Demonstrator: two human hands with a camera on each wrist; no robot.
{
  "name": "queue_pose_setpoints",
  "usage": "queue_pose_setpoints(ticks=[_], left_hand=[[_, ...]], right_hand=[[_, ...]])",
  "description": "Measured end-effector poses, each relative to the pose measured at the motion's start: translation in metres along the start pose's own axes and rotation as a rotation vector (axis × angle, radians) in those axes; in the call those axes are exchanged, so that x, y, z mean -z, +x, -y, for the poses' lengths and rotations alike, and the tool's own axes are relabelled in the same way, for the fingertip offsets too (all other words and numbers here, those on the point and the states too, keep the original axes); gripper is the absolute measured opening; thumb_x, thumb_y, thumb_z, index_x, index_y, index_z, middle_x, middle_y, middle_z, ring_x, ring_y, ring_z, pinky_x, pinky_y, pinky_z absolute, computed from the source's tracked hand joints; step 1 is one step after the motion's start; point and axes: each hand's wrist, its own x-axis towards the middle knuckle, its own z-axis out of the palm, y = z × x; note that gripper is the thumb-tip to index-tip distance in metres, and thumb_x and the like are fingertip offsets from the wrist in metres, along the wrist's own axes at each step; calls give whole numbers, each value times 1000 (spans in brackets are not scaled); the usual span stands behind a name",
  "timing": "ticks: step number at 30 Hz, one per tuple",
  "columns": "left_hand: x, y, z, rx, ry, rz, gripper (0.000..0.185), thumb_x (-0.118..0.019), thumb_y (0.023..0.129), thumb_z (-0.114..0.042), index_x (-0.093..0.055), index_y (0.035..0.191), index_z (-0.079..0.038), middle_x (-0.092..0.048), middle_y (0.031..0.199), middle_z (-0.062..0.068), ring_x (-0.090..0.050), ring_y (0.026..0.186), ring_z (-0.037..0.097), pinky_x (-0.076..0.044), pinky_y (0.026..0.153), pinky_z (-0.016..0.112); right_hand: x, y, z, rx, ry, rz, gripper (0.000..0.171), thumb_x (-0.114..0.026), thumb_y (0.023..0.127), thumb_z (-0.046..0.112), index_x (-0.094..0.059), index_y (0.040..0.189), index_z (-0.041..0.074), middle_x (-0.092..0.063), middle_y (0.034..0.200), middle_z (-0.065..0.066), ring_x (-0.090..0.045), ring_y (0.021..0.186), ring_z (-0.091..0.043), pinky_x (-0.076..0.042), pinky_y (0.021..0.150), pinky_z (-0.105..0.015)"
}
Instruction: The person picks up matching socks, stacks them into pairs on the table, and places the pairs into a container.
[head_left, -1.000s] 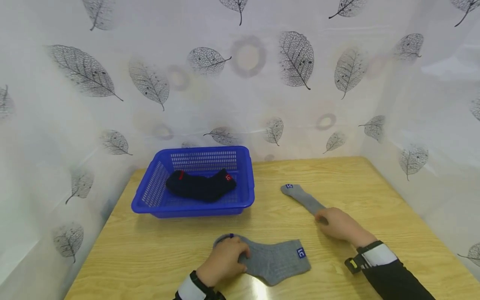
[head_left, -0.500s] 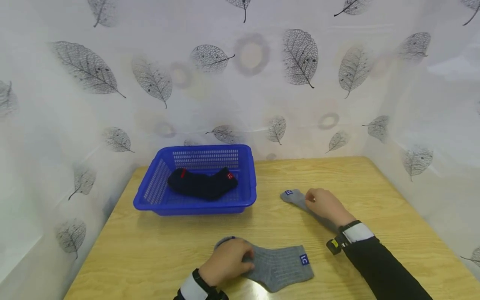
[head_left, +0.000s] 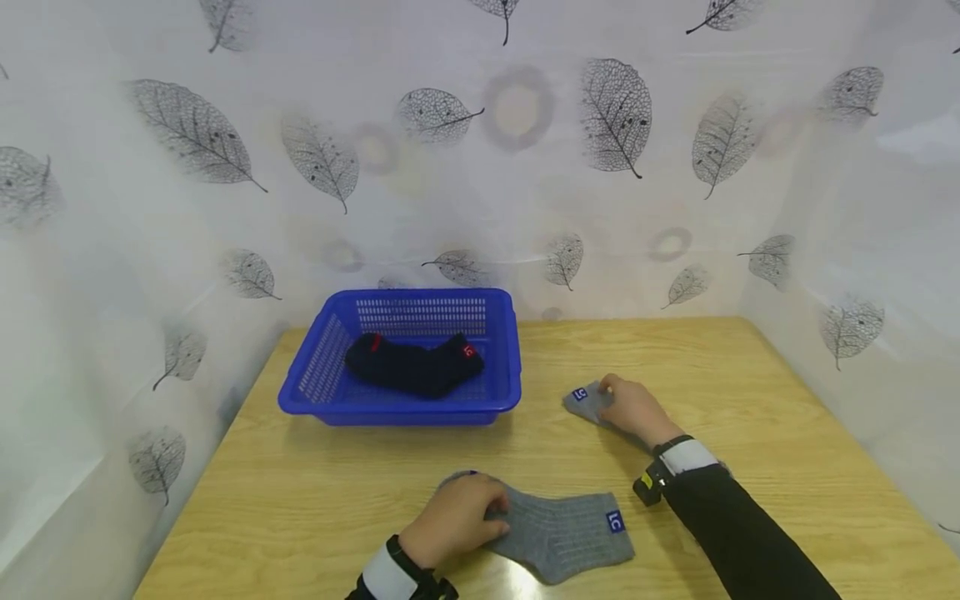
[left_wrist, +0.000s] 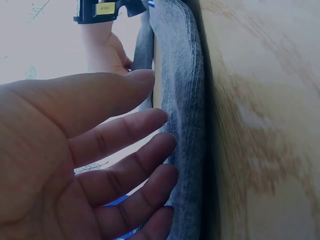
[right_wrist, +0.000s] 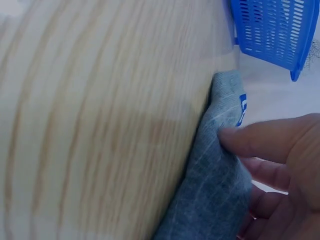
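Observation:
A grey sock with a blue label lies flat near the table's front edge. My left hand rests on its toe end, and the left wrist view shows its fingers straight against the sock. A second grey sock lies further right. My right hand covers most of it near the labelled cuff. In the right wrist view the thumb lies on this sock and the fingers curl at its edge, pinching it.
A blue plastic basket stands at the back left of the wooden table, with dark navy socks inside. Leaf-patterned sheets wall in the table at the back and on both sides.
My right hand has moved along the far grey sock from its lower end up to the labelled cuff. The left hand has stayed on the near sock.

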Motion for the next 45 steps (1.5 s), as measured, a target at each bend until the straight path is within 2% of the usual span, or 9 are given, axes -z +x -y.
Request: queue_pose_setpoints(ticks=[9, 15, 18, 23, 27, 31, 36, 39, 45], left_hand=[[1, 6, -3, 14, -9, -11, 18, -71, 72, -32, -63, 83, -20, -46, 68, -13, -42, 60, 1, -37, 55, 20], [1, 11, -6, 26, -46, -42, 14, -70, 73, -31, -62, 80, -21, -47, 68, -13, -43, 60, 1, -37, 53, 20], [-1, 15, -6, 27, -55, -65, 13, -69, 73, -30, -62, 79, -21, -48, 69, -14, -44, 61, 0, -38, 54, 20], [-3, 20, -4, 19, -62, -113, 14, -68, 74, -28, -63, 84, -19, -50, 71, -13, -46, 64, 1, -40, 57, 21], [-3, 25, -4, 15, -110, -157, 17, -67, 75, -26, -63, 89, -16, -55, 74, -12, -51, 67, 2, -41, 59, 21], [-3, 31, -5, 40, -271, -143, 21, -64, 80, -24, -61, 98, -12, -58, 80, -10, -53, 69, 1, -43, 58, 20], [-2, 40, -4, 81, -515, -129, 24, -57, 86, -17, -56, 108, -7, -59, 90, -2, -57, 76, 9, -45, 62, 23], [-4, 46, -4, 109, -634, -140, 26, -53, 89, -15, -53, 112, -3, -58, 100, 6, -57, 86, 18, -46, 68, 29], [-4, 51, -10, 222, -1122, -113, 32, -40, 93, -6, -39, 122, 6, -50, 110, 26, -56, 87, 38, -48, 70, 45]], right_hand=[[12, -2, 6, 12, 172, 16, 64, -65, 76, 10, -32, 128, -6, -57, 88, -13, -54, 71, -20, -45, 59, -32], [27, -13, 17, 107, 267, -38, 28, -61, 79, 12, -55, 103, -1, -59, 86, -9, -54, 75, -20, -45, 63, -34], [36, -18, 23, 157, 285, -62, 12, -58, 82, 13, -54, 87, 3, -54, 76, -6, -49, 67, -18, -41, 58, -33], [51, -28, 35, 210, 376, -84, 11, -56, 85, 12, -50, 89, 3, -49, 75, -5, -46, 66, -17, -39, 56, -31], [63, -37, 44, 251, 533, -77, 13, -53, 86, 8, -49, 97, 0, -48, 78, -7, -46, 70, -18, -41, 59, -32], [73, -46, 52, 325, 697, -31, 11, -49, 89, 4, -49, 98, -2, -49, 84, -11, -46, 77, -20, -42, 66, -35], [84, -57, 63, 457, 789, 9, 11, -47, 91, 5, -57, 94, 1, -54, 93, -10, -49, 90, -19, -43, 79, -32], [88, -62, 70, 558, 818, 24, 13, -50, 90, 5, -61, 92, 1, -53, 91, -9, -48, 88, -19, -45, 74, -29], [95, -70, 79, 672, 808, 102, 20, -41, 92, 1, -61, 92, 3, -57, 89, -8, -52, 73, -17, -45, 59, -29]])
